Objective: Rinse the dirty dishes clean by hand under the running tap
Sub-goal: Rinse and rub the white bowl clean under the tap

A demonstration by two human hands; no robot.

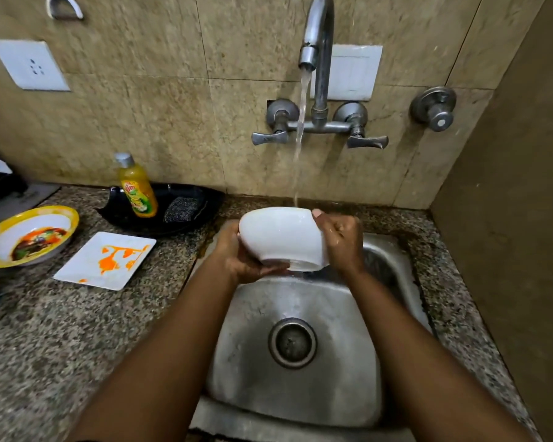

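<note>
I hold a white bowl [281, 237] over the back of the steel sink [300, 378], tilted with its mouth facing away from me. My left hand [237, 256] cups its left side and base. My right hand [340, 240] grips its right rim, thumb on the edge. Water [300, 129] runs from the tap [316, 49] into the bowl's far side. On the counter to the left lie a white square plate [106, 260] smeared with orange sauce and a yellow-rimmed plate [26, 236] with food remains.
A yellow dish-soap bottle [138, 186] and a dark scrub pad [182, 208] rest on a black tray [163, 215] against the wall. Two tap handles [268, 137] flank the spout. A brown wall [508, 218] closes the right side.
</note>
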